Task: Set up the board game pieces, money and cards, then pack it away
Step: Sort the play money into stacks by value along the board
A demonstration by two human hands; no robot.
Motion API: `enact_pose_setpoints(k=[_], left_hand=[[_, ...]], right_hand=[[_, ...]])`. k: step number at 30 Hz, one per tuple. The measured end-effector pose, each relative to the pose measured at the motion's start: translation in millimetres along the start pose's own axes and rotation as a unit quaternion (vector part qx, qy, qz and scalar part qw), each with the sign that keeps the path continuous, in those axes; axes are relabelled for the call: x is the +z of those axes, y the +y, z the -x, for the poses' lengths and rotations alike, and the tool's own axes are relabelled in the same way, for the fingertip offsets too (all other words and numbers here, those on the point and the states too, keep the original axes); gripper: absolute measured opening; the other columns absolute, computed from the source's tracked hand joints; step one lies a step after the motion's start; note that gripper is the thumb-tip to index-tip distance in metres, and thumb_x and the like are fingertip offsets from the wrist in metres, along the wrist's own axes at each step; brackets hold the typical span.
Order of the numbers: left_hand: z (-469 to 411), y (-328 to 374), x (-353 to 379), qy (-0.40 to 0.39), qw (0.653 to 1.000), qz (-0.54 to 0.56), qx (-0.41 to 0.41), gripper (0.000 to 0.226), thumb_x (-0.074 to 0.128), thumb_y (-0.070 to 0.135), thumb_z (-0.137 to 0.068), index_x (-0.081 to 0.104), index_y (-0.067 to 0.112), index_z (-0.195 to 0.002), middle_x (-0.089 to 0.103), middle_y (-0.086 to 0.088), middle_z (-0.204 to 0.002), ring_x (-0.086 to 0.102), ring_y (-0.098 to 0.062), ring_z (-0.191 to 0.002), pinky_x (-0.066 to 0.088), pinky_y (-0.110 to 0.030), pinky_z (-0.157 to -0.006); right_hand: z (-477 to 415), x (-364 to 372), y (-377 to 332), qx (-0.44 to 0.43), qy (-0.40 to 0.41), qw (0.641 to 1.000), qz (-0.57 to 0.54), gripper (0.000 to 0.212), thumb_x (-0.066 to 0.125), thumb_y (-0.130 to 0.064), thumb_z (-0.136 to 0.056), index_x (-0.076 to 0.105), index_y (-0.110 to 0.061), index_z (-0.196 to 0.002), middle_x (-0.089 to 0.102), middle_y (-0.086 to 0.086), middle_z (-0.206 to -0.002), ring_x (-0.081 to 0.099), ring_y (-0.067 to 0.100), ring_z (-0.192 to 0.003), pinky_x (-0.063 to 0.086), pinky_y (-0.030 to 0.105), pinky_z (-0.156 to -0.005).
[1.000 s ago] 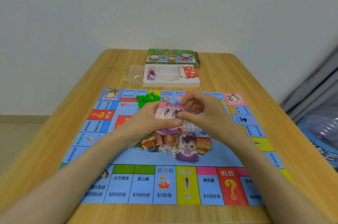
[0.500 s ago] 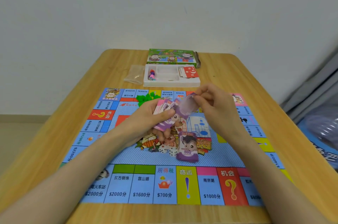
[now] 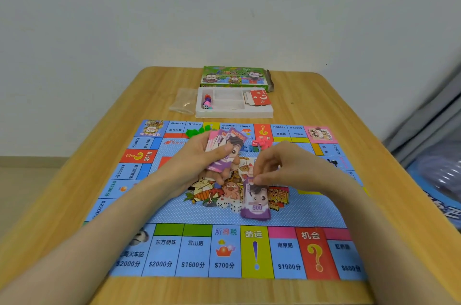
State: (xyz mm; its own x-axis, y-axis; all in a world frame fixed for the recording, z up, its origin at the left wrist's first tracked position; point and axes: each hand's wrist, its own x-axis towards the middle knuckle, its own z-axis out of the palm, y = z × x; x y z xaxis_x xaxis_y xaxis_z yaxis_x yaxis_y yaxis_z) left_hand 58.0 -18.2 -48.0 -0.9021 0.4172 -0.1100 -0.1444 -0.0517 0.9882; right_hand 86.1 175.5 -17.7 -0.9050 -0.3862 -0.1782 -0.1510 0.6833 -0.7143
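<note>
**Fingers on the money**

Fingers (image 3: pixel 220 152) of my left hand (image 3: pixel 197 155) curl round fanned notes (image 3: pixel 229 141), held above the board (image 3: pixel 174 250). My right hand (image 3: pixel 282 167) pinches the far edge of the pile (image 3: pixel 255 205), which lies mid-board just beside the dice (image 3: pixel 230 203).

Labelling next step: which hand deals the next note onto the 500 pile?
Right. The right hand sits at the 500 pile, pinching its top edge; the left hand is busy gripping the fanned notes.
</note>
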Motion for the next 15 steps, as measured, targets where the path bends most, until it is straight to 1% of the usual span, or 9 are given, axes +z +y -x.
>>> enact_pose_setpoints(k=[3,6,8,9,10,12,14,15], left_hand=[[0,0,0,0.000,1.000,-0.003,-0.001,0.015,0.055,0.012,-0.091,0.053,0.009,-0.105,0.070,-0.011,-0.078,0.059,-0.014,-0.048,0.050,-0.021,-0.041],[0,1,0,-0.001,1.000,-0.003,-0.002,0.016,0.055,0.012,-0.091,0.053,0.008,-0.106,0.070,-0.012,-0.078,0.059,-0.014,-0.048,0.050,-0.021,-0.041],[1,1,1,-0.001,1.000,-0.001,-0.004,0.017,0.055,0.012,-0.090,0.053,0.008,-0.107,0.070,-0.012,-0.078,0.059,-0.014,-0.048,0.050,-0.021,-0.041],[1,2,1,-0.001,1.000,-0.001,-0.004,0.018,0.055,0.012,-0.090,0.052,0.007,-0.108,0.070,-0.011,-0.078,0.059,-0.014,-0.048,0.050,-0.021,-0.041],[1,2,1,-0.002,1.000,-0.001,-0.005,0.019,0.055,0.012,-0.090,0.052,0.007,-0.109,0.070,-0.011,-0.078,0.059,-0.014,-0.048,0.050,-0.021,-0.041],[1,2,1,-0.002,1.000,-0.001,-0.006,0.021,0.055,0.012,-0.090,0.052,0.007,-0.110,0.070,-0.010,-0.077,0.059,-0.014,-0.048,0.050,-0.021,-0.041],[1,2,1,0.000,1.000,-0.002,-0.005,0.021,0.056,0.013,-0.089,0.052,0.007,-0.110,0.070,-0.009,-0.077,0.058,-0.013,-0.048,0.050,-0.021,-0.041],[1,2,1,0.001,1.000,-0.003,-0.005,0.021,0.056,0.013,-0.089,0.052,0.007,-0.109,0.070,-0.009,-0.077,0.058,-0.013,-0.048,0.050,-0.021,-0.041]], right_hand=[[-3,3,3,-0.009,0.008,0.999,0.031,0.013,0.074,-0.015,-0.080,0.065,-0.018,-0.071,0.063,-0.003,-0.067,0.053,-0.005,-0.053,0.041,0.009,-0.052],[-5,6,6,-0.010,0.021,0.997,0.071,0.013,0.075,-0.018,-0.079,0.063,-0.019,-0.073,0.056,-0.007,-0.066,0.049,-0.003,-0.054,0.039,0.011,-0.052],[-3,5,6,-0.017,0.035,0.995,0.093,0.014,0.075,-0.023,-0.078,0.061,-0.022,-0.079,0.054,-0.009,-0.074,0.048,-0.001,-0.061,0.040,0.013,-0.057],[-2,4,5,-0.023,0.034,0.995,0.095,0.018,0.076,-0.027,-0.077,0.061,-0.024,-0.085,0.054,-0.008,-0.081,0.049,0.001,-0.069,0.042,0.015,-0.063],[0,3,4,-0.029,0.020,0.995,0.096,0.025,0.077,-0.030,-0.075,0.059,-0.026,-0.092,0.053,-0.008,-0.091,0.049,0.003,-0.078,0.043,0.018,-0.071],[5,3,1,-0.040,-0.045,0.993,0.104,0.043,0.080,-0.032,-0.072,0.052,-0.032,-0.104,0.046,-0.009,-0.107,0.047,0.003,-0.095,0.043,0.020,-0.081],[8,5,-2,-0.046,-0.111,0.984,0.129,0.058,0.082,-0.034,-0.069,0.045,-0.036,-0.114,0.036,-0.010,-0.117,0.042,0.003,-0.105,0.042,0.019,-0.087],[9,7,-3,-0.051,-0.129,0.980,0.145,0.063,0.082,-0.034,-0.068,0.043,-0.036,-0.118,0.033,-0.011,-0.120,0.040,0.005,-0.109,0.041,0.018,-0.088]])
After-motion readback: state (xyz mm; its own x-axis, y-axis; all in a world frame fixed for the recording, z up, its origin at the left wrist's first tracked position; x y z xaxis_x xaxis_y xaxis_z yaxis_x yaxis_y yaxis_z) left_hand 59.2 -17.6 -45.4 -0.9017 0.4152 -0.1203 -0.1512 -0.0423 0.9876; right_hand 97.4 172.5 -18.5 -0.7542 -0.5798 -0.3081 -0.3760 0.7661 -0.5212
